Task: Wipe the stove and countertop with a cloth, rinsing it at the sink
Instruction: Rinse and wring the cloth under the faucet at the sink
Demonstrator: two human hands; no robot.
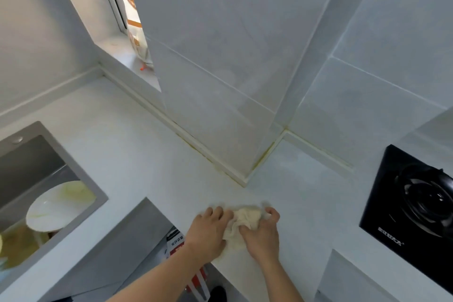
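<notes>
A crumpled cream cloth (245,222) lies bunched on the white countertop (152,154), close to its front edge. My left hand (208,233) presses on the cloth's left side with fingers curled over it. My right hand (263,235) grips the cloth's right side. The black gas stove (402,218) with its burner (431,201) is set into the counter at the right, apart from the hands. The steel sink (81,174) sits at the left.
A white plate with yellowish residue (58,206) lies in the sink. A tiled pillar (220,81) juts into the counter, with a yellowed seam along its base. A packet (136,29) stands on the window sill. A bag (176,243) shows below the counter's edge.
</notes>
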